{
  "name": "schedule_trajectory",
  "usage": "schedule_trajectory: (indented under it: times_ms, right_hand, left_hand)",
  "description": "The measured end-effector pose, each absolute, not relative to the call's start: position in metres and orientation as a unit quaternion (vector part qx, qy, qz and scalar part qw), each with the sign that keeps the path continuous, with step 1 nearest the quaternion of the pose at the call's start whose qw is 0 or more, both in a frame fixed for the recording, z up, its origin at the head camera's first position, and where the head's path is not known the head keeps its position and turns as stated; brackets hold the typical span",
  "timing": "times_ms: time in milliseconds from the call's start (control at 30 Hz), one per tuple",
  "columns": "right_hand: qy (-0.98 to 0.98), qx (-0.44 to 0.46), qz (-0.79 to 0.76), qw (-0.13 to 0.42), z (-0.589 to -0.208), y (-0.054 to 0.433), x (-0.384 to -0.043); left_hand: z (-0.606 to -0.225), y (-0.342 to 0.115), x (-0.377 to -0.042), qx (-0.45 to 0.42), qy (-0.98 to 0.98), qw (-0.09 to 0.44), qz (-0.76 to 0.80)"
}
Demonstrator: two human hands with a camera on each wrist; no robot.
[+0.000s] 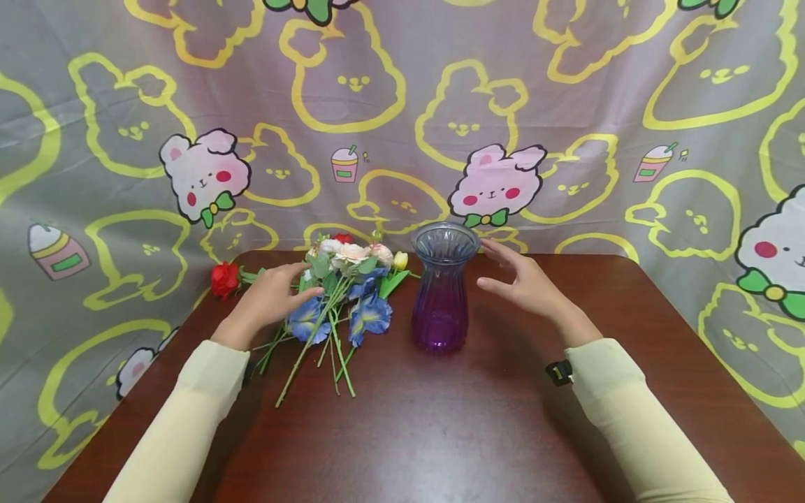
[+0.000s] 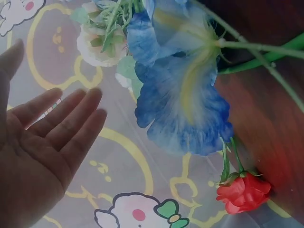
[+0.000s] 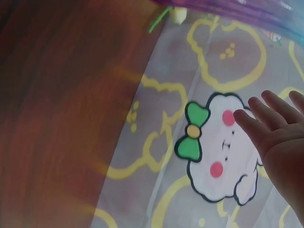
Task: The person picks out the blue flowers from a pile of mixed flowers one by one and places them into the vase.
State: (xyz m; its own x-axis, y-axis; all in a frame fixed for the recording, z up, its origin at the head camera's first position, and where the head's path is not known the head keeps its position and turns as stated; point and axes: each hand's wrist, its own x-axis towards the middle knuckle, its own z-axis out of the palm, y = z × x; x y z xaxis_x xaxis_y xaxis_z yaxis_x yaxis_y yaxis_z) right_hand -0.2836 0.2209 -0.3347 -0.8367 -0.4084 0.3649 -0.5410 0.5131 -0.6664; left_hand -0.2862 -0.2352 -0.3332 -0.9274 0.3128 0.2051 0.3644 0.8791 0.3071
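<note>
A ribbed glass vase (image 1: pixel 441 300), clear grey at its flared mouth and purple below, stands upright on the table. My right hand (image 1: pixel 525 283) is raised just right of its neck, fingers extended and apart from the glass. To the vase's left lies a heap of artificial flowers: pale pink roses (image 1: pixel 350 257), blue irises (image 1: pixel 370 318), a yellow tulip (image 1: pixel 400 261) and a red rose (image 1: pixel 224 279). Over the heap's left side hovers my left hand (image 1: pixel 270 293), fingers spread and holding nothing. In the left wrist view its palm (image 2: pixel 40 152) faces the blue iris (image 2: pixel 185 95).
The brown wooden table (image 1: pixel 409 447) reaches back to a grey curtain (image 1: pixel 402 154) printed with yellow outlines and rabbit heads. Green stems (image 1: pixel 308 349) point toward the front of the table. A small black device (image 1: pixel 559 372) sits at the right cuff.
</note>
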Motion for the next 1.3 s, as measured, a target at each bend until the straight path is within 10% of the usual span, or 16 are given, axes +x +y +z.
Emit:
schedule_trajectory:
  times_ms: [1300]
  right_hand:
    - [-0.746,0.269,0.607,0.044,-0.339,0.157,-0.267]
  left_hand:
    - [-0.378,-0.231,-0.253,-0.181,-0.963,-0.032,-0.195]
